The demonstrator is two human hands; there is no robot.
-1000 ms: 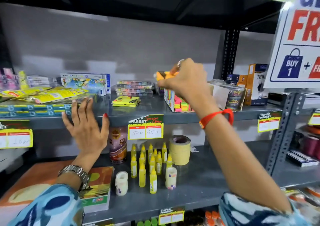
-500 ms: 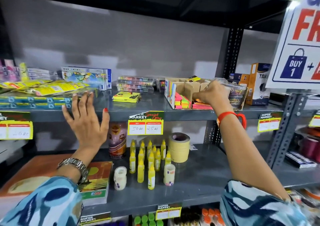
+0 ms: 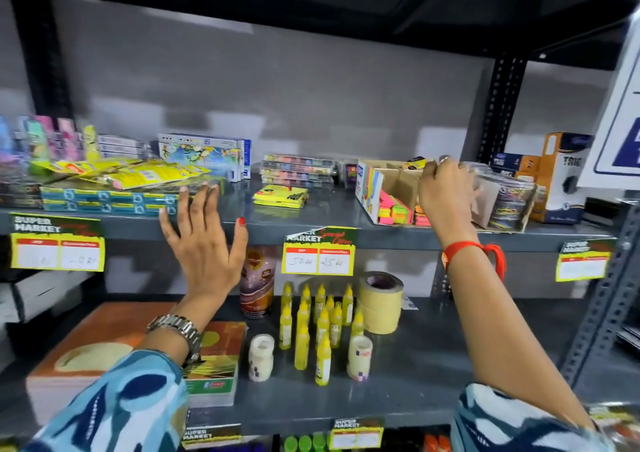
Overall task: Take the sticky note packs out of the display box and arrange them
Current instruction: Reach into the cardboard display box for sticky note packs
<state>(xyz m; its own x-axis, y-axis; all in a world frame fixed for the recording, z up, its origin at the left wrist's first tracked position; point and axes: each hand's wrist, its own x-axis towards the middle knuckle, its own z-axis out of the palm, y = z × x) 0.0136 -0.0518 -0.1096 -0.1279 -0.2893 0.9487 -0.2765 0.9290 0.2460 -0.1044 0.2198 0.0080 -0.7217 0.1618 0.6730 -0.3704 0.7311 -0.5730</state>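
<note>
A grey metal shelving unit (image 3: 346, 209) fills the scene, with three tiers in sight and a grey wall behind. Four yellow price tags hang on the front edge of the upper tier and along the lower edges, the middle one (image 3: 318, 256) reading 50 and 25.

On the upper tier, right of centre, stands one cardboard display box (image 3: 372, 188), open at the top with cardboard dividers inside. Sticky note packs (image 3: 394, 211) lie in its near end: neon pink, green, orange and yellow stacks, too tightly packed to count. One loose yellow pack (image 3: 280, 197) lies flat on the shelf to the left of the box, well apart from it.

On the middle tier stand about a dozen small yellow bottles (image 3: 322, 320), two white tape rolls in front of them, and one broad roll of masking tape (image 3: 381, 301) to their right.

The right hand (image 3: 445, 193) reaches into the box, fingers curled down behind the neon stacks; whether it grips anything I cannot tell. The left hand (image 3: 204, 243) is spread wide, palm forward, against the upper shelf's front edge, holding nothing.
</note>
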